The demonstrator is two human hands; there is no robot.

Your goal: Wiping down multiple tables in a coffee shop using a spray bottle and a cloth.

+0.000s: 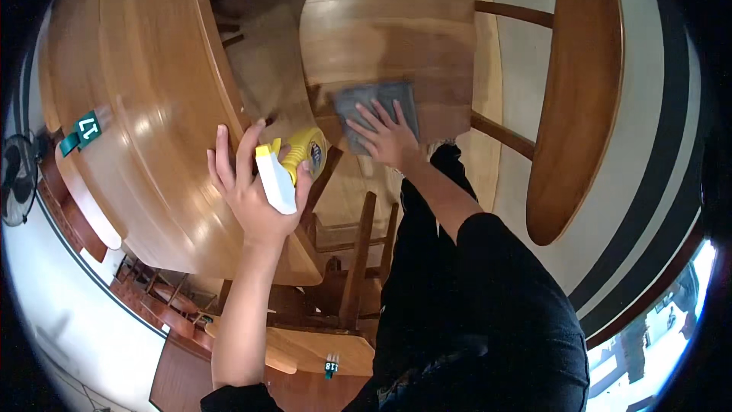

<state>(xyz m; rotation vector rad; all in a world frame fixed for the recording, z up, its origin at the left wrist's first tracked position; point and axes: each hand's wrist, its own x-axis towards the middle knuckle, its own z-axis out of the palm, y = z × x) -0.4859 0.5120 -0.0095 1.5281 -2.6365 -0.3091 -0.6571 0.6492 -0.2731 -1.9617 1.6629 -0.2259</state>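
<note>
My left hand (260, 189) holds a yellow spray bottle (306, 151) by its neck, between thumb and fingers. The bottle's white trigger head (277, 183) points up toward me, and some fingers stretch out over the table edge. My right hand (392, 140) lies flat with spread fingers on a folded grey cloth (372, 94). Beneath the cloth is the wooden seat of a chair (389, 17); the cloth covers its near left corner.
A glossy wooden table (171, 183) fills the left side, with a green number tag (87, 129) on it. The chair's curved backrest (577, 97) stands at right, near a striped wall (646, 126). Other wooden chair legs (360, 257) rise below. A fan (18, 177) is far left.
</note>
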